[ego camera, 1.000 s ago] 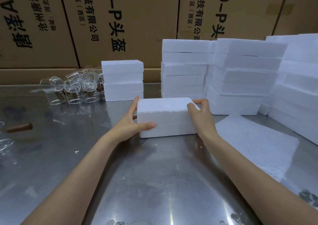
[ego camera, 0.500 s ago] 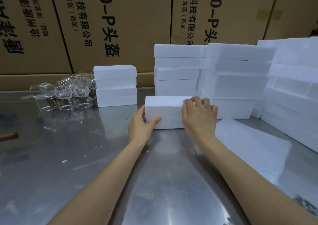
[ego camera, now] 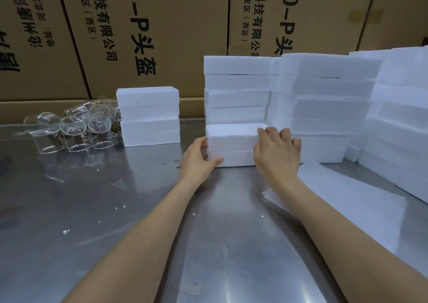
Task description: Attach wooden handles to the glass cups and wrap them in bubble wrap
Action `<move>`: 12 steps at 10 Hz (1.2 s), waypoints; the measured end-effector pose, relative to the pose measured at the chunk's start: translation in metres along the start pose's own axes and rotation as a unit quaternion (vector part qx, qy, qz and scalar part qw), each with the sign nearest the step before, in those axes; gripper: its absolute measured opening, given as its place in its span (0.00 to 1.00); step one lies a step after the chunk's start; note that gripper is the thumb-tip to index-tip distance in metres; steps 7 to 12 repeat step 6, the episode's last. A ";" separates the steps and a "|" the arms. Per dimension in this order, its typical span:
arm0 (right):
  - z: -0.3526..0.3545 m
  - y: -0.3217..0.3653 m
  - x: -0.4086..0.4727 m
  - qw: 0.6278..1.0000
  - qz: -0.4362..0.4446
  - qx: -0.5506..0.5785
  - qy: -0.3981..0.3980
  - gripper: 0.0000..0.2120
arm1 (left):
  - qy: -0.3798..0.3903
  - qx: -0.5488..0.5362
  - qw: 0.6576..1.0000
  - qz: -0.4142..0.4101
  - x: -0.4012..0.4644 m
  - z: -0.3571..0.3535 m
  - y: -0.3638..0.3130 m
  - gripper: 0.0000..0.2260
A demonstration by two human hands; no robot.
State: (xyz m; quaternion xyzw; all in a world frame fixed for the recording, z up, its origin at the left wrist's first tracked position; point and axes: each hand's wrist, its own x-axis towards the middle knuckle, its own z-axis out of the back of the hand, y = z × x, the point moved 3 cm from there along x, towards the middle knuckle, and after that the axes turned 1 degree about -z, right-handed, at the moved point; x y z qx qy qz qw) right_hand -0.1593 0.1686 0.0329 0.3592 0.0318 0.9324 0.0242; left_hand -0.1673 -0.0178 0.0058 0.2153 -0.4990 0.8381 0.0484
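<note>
Head view, steel desk (ego camera: 115, 210). A white foam box (ego camera: 231, 140) sits on the desk, directly in front of the tall foam stack (ego camera: 236, 89) and touching its base.

Left hand (ego camera: 199, 161): grip wrapped round the box's lower left corner, thumb along the front face near the bottom edge, fingers behind the left end.

Right hand (ego camera: 275, 154): grip curled over the box's right end, fingertips on the top face, palm covering the front right part.

Both forearms reach in from the lower edge of the frame.

Glass cups (ego camera: 76, 129): clustered at the far left of the desk, clear, some lying on their sides; well apart from both hands. Exact count cannot be told.

Just right of the cups, a short stack (ego camera: 148, 115) of two foam boxes.

More foam boxes (ego camera: 328, 103) are piled to the right of the tall stack and run along the right side.

Bubble wrap (ego camera: 361, 205): flat sheets on the desk at right, near the right forearm, just in front of the foam pile.

Small white crumbs lie scattered on the desk. Cardboard cartons (ego camera: 162, 36) with black printed characters stand behind everything.
</note>
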 end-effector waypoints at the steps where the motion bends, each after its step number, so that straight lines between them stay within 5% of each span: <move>1: -0.006 -0.003 0.001 1.000 -0.005 0.005 0.007 0.21 | 0.030 0.020 0.999 -0.011 0.005 -0.005 -0.001 0.31; 12: 0.013 -0.005 -0.017 0.998 0.011 0.059 -0.020 0.23 | -0.009 0.005 0.999 0.033 -0.007 0.001 0.003 0.27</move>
